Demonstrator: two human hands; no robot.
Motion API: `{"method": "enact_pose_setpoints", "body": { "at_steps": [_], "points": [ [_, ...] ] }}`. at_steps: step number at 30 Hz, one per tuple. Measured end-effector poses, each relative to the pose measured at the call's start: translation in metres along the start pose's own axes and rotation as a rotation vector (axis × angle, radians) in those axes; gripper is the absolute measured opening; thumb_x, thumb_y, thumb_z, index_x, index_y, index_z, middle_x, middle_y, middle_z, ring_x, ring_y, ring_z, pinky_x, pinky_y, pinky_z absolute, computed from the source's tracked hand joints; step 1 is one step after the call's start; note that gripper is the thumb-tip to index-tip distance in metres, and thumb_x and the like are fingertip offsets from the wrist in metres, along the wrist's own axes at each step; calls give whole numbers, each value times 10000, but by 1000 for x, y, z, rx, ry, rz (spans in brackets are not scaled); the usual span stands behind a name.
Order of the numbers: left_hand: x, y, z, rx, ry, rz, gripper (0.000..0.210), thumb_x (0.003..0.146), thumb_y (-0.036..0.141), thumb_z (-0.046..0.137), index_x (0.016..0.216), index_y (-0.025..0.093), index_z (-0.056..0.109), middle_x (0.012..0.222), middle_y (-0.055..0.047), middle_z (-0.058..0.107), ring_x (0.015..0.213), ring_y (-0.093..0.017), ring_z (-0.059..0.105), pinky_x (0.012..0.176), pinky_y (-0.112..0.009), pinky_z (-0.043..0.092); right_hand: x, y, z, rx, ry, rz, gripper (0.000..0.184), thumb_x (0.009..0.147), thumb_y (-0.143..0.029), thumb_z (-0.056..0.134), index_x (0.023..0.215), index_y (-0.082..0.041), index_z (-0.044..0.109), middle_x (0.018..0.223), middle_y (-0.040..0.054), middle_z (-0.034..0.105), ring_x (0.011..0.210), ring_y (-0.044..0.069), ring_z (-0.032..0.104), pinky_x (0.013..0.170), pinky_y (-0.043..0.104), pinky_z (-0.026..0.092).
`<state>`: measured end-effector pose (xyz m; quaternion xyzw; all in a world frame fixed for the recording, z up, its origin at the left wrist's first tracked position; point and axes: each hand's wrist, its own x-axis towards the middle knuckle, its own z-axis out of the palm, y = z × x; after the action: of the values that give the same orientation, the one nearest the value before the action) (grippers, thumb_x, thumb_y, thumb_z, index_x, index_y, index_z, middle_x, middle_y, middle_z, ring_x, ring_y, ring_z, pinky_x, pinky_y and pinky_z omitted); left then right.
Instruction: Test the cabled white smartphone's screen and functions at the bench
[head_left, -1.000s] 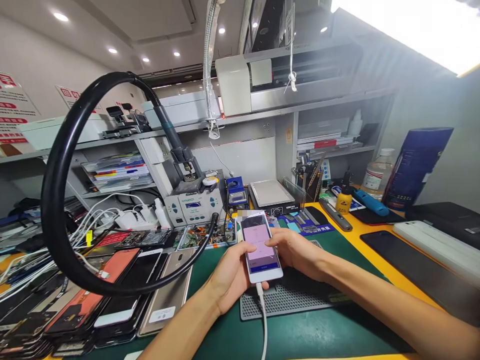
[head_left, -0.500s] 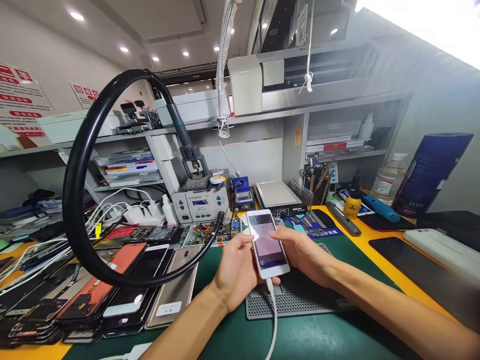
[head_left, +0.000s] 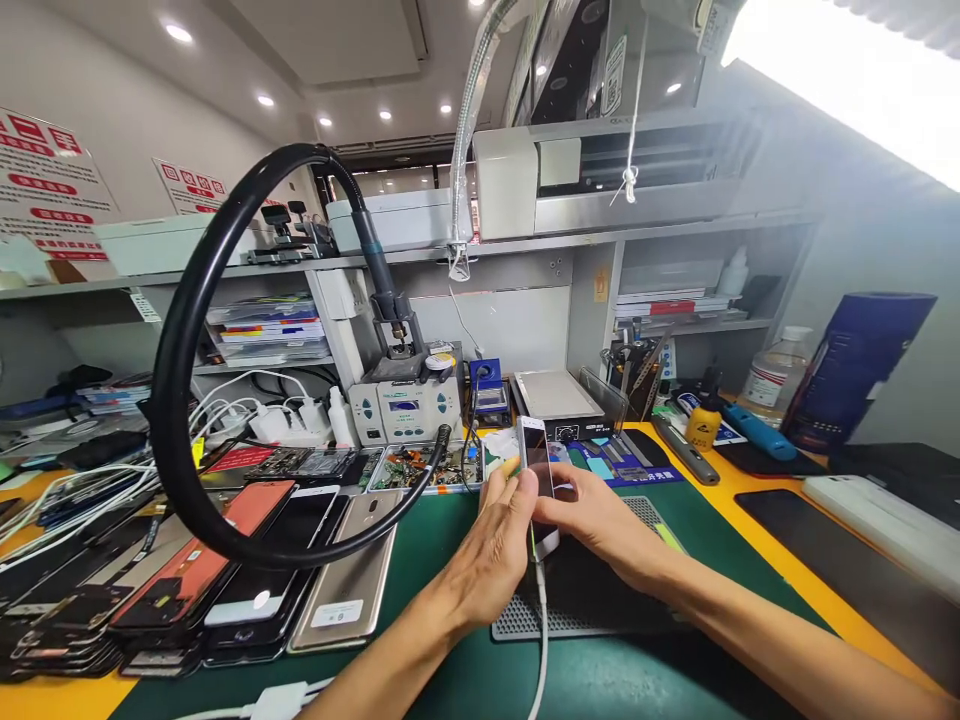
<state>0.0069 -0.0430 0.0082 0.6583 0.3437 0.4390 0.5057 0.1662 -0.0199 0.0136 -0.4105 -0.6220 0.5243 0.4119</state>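
Note:
A white smartphone [head_left: 535,445] is held upright above the mat, turned so its side edge faces me and its screen angles right. My left hand [head_left: 495,545] wraps around the left side, thumb along the edge. My right hand [head_left: 589,510] closes on the phone's right side with bent fingers. A white charging cable [head_left: 543,625] runs from the phone's lower end toward me. Beneath the hands lies a grey perforated pad [head_left: 577,620] on a green mat [head_left: 442,670]. The phone's back and several fingertips are hidden.
To the left, several phones and screens [head_left: 255,570] lie in rows beneath a looping black hose [head_left: 169,400]. A hot-air station [head_left: 405,408] stands behind, beside a tray of circuit parts [head_left: 420,465]. On the right are a yellow bottle [head_left: 703,428] and a dark phone [head_left: 810,535].
The phone has rotated from screen facing me to nearly edge-on. My left hand has turned over around its side, and my right fingers have bent in at the screen's right side.

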Motion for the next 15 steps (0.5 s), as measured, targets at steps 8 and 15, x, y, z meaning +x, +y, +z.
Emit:
{"method": "enact_pose_setpoints", "body": {
  "at_steps": [8,15],
  "points": [
    [-5,5,4,61,121,-37,496,969,549,405,1272,214,609,1529,-59,386,1501,-236,82,1237,-377,-10,0,-4,-6,-98,-85,-87,338,806,-364,694,1081,-168,702,1021,60,711,905,232,631,753,303,477],
    [-5,1,3,2,122,-51,515,965,537,436,1378,242,526,1558,-41,338,1489,-205,146,1233,-321,50,0,-2,-4,1,-99,-69,273,772,-223,683,1034,-156,714,900,37,684,784,170,601,663,253,465]
  ]
}}
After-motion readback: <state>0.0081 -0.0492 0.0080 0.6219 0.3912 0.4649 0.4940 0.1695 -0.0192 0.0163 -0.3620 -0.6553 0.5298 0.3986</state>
